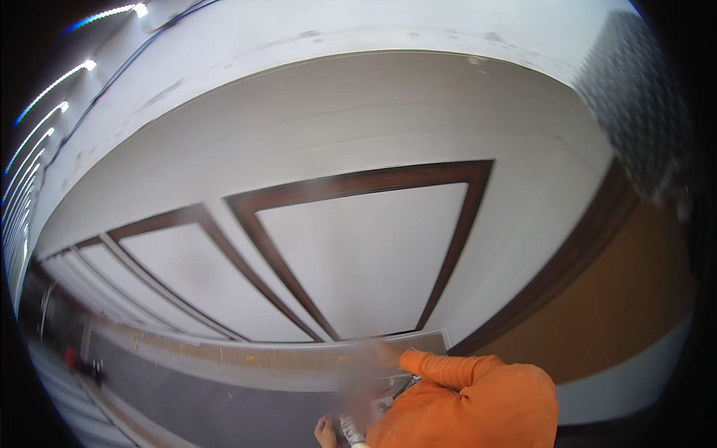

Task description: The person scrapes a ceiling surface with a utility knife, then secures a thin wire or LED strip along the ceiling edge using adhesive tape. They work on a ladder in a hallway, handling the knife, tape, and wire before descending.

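Note:
Low in the picture, the orange sleeve (448,367) of my right arm reaches leftward, with the elbow bent out to the right. At its end my right hand (385,354) is smeared by blur, so its fingers and anything in them do not show. My left hand (325,431) is at the lower edge with its fingers curled in. Close beside it is a pale, patterned, narrow thing (349,428), partly cut off; whether the hand grips it is hidden. A brownish blurred patch covers the space between the hands.
Ahead is a white wall with dark wood-framed panels (358,254). A brown surface with a dark border (597,299) stands at the right. Dark grey floor (202,388) runs off left, with a small red-and-dark shape (78,364) far away. Strip lights (52,89) line the upper left.

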Action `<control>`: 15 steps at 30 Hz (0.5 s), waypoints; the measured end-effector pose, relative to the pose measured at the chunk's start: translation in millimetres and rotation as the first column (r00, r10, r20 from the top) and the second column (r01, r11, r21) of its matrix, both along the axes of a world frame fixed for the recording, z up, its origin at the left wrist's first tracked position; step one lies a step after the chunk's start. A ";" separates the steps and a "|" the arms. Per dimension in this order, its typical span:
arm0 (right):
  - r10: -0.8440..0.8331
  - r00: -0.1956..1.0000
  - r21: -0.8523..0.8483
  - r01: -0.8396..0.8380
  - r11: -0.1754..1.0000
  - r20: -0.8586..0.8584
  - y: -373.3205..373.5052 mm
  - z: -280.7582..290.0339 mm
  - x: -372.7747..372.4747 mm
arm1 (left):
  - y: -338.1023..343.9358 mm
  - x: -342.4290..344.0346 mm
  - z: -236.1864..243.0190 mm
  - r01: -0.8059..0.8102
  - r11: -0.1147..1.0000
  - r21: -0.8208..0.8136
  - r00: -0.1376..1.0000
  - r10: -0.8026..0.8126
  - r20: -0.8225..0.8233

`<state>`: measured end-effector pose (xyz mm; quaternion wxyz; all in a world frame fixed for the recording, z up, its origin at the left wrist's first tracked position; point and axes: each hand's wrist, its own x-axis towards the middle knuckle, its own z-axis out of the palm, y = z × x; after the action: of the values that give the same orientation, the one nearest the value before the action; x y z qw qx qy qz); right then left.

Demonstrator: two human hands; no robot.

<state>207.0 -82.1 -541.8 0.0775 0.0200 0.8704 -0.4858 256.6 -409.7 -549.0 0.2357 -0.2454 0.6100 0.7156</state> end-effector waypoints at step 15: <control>0.709 0.517 -0.483 -0.519 0.705 0.479 -139.8 23.3 -27.1 | 41.8 31.9 23.8 -0.647 0.719 0.254 0.740 0.672 -0.017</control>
<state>179.9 -221.9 -518.5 0.5368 -0.1409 0.6606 -0.5056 288.5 -367.9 -525.2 -0.0412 -0.3784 0.4067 0.8305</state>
